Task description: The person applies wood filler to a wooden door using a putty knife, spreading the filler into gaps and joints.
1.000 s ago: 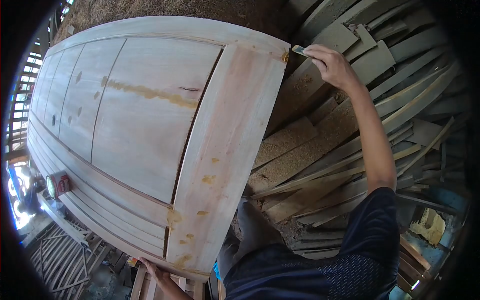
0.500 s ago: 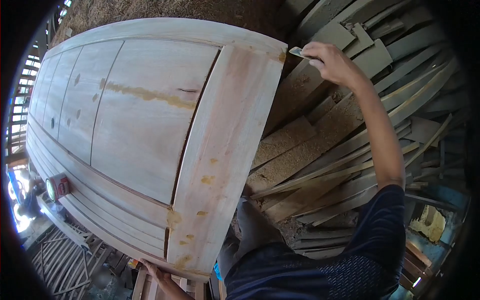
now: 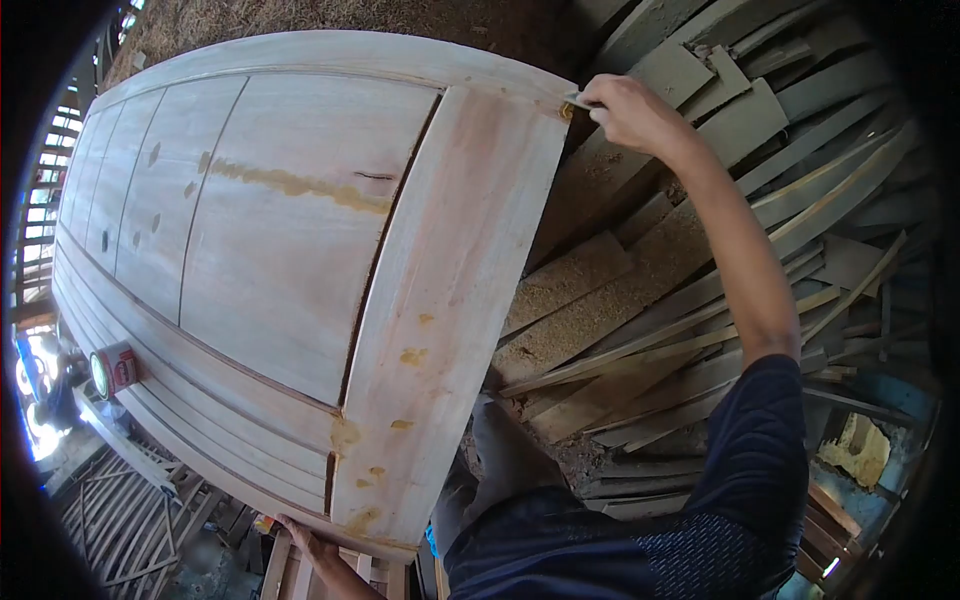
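Observation:
A large pale wooden door with sunken panels and patches of yellowish putty lies in front of me. At its far right corner, my right hand is closed on a putty knife. The blade sits right at the corner, over a dab of putty. My left hand is at the near lower edge of the door, its fingers partly hidden; I cannot tell whether they grip anything. A small orange and yellow thing shows beside its fingertips.
A red tin stands on the left side of the door. Stacked wooden boards and offcuts fill the right side, some dusted with sawdust. Shavings cover the ground beyond the door. Curved wooden strips lie at lower left.
My right hand has moved left with the putty knife, bringing the blade from beside the door's corner onto it. My left hand has stayed near the lower edge.

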`<state>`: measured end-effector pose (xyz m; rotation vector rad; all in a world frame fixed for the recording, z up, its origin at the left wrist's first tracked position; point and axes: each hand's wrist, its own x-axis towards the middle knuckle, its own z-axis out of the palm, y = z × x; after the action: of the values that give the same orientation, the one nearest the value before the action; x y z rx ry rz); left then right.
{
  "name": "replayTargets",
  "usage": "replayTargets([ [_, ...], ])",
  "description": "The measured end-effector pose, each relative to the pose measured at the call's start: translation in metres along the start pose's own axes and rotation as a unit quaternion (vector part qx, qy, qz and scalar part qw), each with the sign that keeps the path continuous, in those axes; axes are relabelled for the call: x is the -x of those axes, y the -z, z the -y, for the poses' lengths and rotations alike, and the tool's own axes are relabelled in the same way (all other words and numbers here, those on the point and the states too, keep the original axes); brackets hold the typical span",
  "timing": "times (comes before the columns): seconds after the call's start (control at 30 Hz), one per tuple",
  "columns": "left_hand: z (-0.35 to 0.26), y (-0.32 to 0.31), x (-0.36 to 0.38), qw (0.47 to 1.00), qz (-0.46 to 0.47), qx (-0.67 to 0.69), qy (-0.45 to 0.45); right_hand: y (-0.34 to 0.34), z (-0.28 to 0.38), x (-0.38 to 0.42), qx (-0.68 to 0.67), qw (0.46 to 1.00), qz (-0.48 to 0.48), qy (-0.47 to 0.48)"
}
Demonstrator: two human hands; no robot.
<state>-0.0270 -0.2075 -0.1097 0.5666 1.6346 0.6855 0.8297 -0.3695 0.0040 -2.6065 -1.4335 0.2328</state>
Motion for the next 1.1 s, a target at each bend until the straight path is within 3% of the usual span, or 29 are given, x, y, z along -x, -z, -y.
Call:
replayTargets([
  [0.13, -0.003, -0.003, 0.005, 0.999, -0.022, -0.016, -0.021, 0.005, 0.029, 0.000, 0.011, 0.994, 0.083, -0.071],
  [0.23, -0.003, -0.007, 0.004, 0.999, -0.035, -0.031, -0.022, 0.028, 0.046, 0.010, 0.118, 0.978, 0.153, -0.074],
  [0.3, -0.003, 0.008, -0.008, 0.999, -0.026, -0.028, 0.004, 0.047, 0.026, 0.016, -0.001, 0.971, 0.233, -0.046],
  [0.33, 0.003, 0.024, -0.023, 0.999, -0.024, -0.024, 0.012, 0.045, 0.011, 0.022, -0.006, 0.985, 0.165, -0.047],
  [0.37, 0.010, 0.034, -0.031, 0.999, -0.024, -0.019, 0.020, 0.040, -0.002, 0.029, -0.003, 0.985, 0.166, -0.046],
  [0.43, 0.005, 0.017, -0.011, 1.000, 0.009, 0.001, 0.018, 0.023, -0.023, 0.039, -0.053, 0.995, -0.039, 0.073],
  [0.47, 0.000, 0.006, -0.001, 0.999, 0.042, 0.020, 0.013, 0.011, -0.028, 0.043, -0.037, 0.994, -0.052, 0.090],
  [0.63, -0.001, 0.005, -0.003, 0.999, 0.044, 0.021, 0.017, -0.027, -0.044, 0.041, -0.074, 0.983, -0.070, 0.153],
  [0.7, 0.000, 0.007, -0.002, 0.999, 0.041, 0.024, 0.020, -0.018, -0.062, 0.036, 0.089, 0.990, 0.031, 0.102],
  [0.77, -0.004, 0.001, 0.001, 1.000, 0.004, -0.016, 0.002, -0.006, -0.056, 0.038, 0.055, 0.994, 0.032, 0.084],
  [0.87, 0.000, 0.003, -0.001, 1.000, -0.007, -0.017, 0.000, 0.008, -0.024, 0.028, 0.000, 0.993, -0.089, 0.074],
  [1.0, -0.005, -0.005, 0.004, 1.000, 0.008, 0.003, 0.015, -0.004, -0.008, 0.007, -0.002, 1.000, 0.016, 0.010],
  [1.1, -0.005, 0.004, -0.001, 0.999, 0.033, -0.003, 0.029, -0.001, 0.019, 0.010, 0.002, 0.998, 0.040, -0.044],
])
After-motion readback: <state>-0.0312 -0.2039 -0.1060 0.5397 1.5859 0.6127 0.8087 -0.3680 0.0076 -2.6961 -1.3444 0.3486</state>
